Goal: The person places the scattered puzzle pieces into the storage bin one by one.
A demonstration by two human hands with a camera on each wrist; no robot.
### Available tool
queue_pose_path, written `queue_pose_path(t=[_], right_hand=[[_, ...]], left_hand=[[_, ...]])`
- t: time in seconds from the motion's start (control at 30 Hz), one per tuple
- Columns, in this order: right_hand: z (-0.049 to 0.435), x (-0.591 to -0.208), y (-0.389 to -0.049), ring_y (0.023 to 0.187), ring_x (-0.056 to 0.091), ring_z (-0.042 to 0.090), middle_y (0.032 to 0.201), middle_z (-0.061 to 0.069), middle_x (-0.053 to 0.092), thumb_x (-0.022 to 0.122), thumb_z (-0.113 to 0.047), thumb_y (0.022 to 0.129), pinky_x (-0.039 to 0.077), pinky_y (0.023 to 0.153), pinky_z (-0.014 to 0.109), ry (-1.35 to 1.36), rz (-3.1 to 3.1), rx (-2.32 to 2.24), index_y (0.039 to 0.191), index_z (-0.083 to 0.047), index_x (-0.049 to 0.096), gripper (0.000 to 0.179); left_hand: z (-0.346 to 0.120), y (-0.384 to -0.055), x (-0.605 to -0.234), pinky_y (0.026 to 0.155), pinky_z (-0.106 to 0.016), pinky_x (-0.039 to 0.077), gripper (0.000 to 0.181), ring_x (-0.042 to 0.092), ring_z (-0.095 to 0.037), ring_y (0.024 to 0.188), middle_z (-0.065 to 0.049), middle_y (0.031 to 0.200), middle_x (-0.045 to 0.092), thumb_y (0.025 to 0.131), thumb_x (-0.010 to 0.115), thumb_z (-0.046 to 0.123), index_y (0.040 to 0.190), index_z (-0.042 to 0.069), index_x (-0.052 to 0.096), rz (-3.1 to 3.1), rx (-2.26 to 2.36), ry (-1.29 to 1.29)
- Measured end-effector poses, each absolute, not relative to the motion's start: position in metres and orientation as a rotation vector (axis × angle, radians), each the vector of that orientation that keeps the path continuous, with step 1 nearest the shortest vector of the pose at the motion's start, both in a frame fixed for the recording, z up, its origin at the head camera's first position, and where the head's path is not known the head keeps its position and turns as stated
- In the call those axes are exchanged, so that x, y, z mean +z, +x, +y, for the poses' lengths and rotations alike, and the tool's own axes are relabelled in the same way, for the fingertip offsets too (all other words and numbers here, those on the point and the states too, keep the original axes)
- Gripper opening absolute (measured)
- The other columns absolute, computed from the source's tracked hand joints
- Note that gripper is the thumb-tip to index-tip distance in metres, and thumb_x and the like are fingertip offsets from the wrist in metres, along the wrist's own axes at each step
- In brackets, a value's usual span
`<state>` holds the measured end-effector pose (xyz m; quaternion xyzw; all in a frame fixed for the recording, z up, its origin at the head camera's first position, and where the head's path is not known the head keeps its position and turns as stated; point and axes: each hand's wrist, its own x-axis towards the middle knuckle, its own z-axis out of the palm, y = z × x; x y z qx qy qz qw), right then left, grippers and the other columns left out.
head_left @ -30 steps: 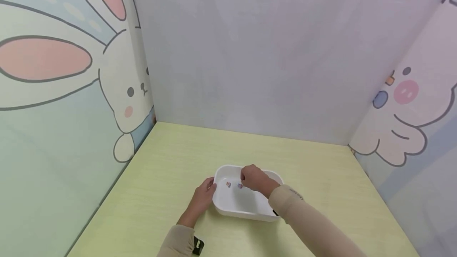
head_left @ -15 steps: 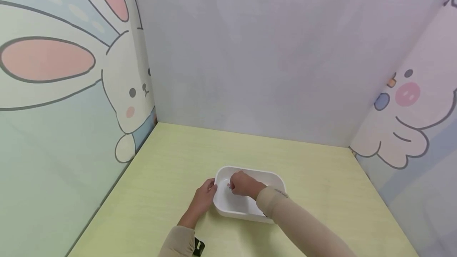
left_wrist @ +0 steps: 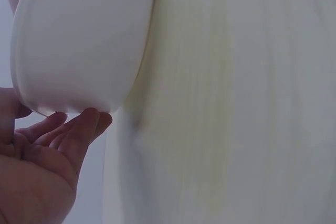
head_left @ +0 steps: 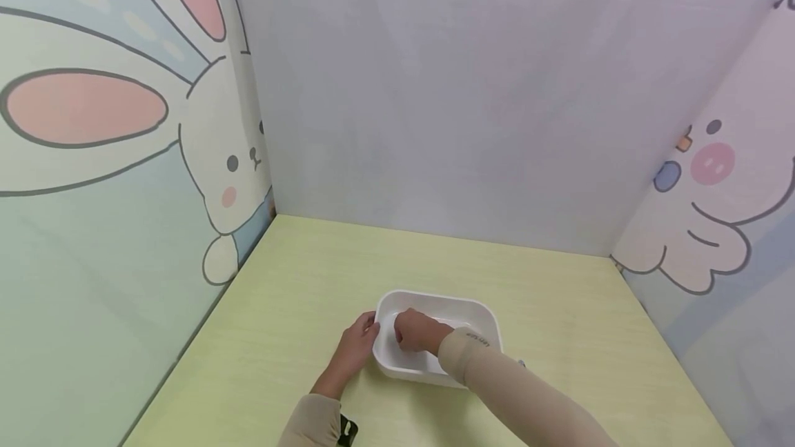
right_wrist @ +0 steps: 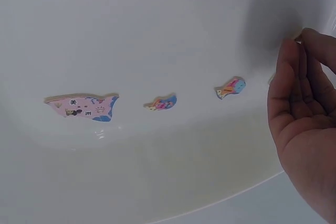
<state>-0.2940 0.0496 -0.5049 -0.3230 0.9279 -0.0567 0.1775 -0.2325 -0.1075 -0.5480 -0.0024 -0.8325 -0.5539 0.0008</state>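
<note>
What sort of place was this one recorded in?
Probably an indoor booth: a yellow table, a plain grey backdrop behind it, and a cartoon rabbit on one side wall.

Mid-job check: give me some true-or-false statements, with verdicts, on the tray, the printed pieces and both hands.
1. The left hand grips the end of the white tray. True.
2. The right hand is outside the tray. False: the right hand is inside it.
3. A pink piece carries Chinese characters. True.
4. The pieces in the right wrist view are stacked. False: the pink piece, a small blue-ended piece and a small orange-and-blue piece lie apart.
5. Both sleeves are black. False: the sleeves are beige.
</note>
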Motion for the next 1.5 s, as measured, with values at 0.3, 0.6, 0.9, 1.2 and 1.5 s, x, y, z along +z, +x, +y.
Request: queue_pose_path(t=[0.3,0.6,0.9,1.2,1.5], right_hand=[[0.049,-0.504,-0.291,0.062,0.05,0.009,0.067,-0.005,0.059,0.07,-0.002,0.077,0.047,0.061,0.022,-0.93,2.633,-0.147,0.071,-0.012,0.066,0.013],[0.058,-0.49,-0.298,0.061,0.05,0.008,0.066,-0.007,0.057,0.072,-0.005,0.081,0.047,0.061,0.021,-1.055,2.645,-0.236,0.073,-0.009,0.069,0.009],[0.071,-0.479,-0.301,0.062,0.049,0.008,0.068,-0.007,0.057,0.068,-0.002,0.085,0.046,0.06,0.022,-0.967,2.639,-0.365,0.077,-0.007,0.07,0.01],[0.086,-0.465,-0.302,0.068,0.055,0.01,0.075,-0.005,0.063,0.067,-0.003,0.089,0.051,0.064,0.027,-0.851,2.622,-0.481,0.088,-0.003,0.072,0.005],[0.112,-0.452,-0.303,0.071,0.056,0.012,0.081,-0.004,0.062,0.067,-0.004,0.09,0.052,0.067,0.031,-0.725,2.656,-0.612,0.094,-0.003,0.072,0.006]], left_hand=[[-0.105,-0.233,-0.548,0.097,-0.054,0.045,0.036,0.055,-0.039,0.118,-0.021,0.13,0.058,0.102,0.048,0.019,0.132,0.0,0.054,-2.613,-1.743,-0.015],[-0.105,-0.233,-0.548,0.098,-0.053,0.044,0.035,0.056,-0.039,0.118,-0.021,0.129,0.059,0.102,0.049,0.017,0.132,-0.001,0.054,-2.608,-1.726,0.0],[-0.105,-0.233,-0.546,0.099,-0.056,0.042,0.038,0.053,-0.041,0.12,-0.023,0.13,0.057,0.102,0.048,0.018,0.133,-0.003,0.052,-2.616,-1.732,0.031],[-0.103,-0.232,-0.545,0.1,-0.058,0.04,0.039,0.053,-0.041,0.12,-0.022,0.13,0.058,0.102,0.048,0.021,0.134,-0.002,0.052,-2.621,-1.73,0.057],[-0.103,-0.233,-0.545,0.101,-0.058,0.038,0.041,0.051,-0.041,0.122,-0.022,0.132,0.056,0.102,0.047,0.021,0.136,-0.001,0.05,-2.635,-1.747,0.096]])
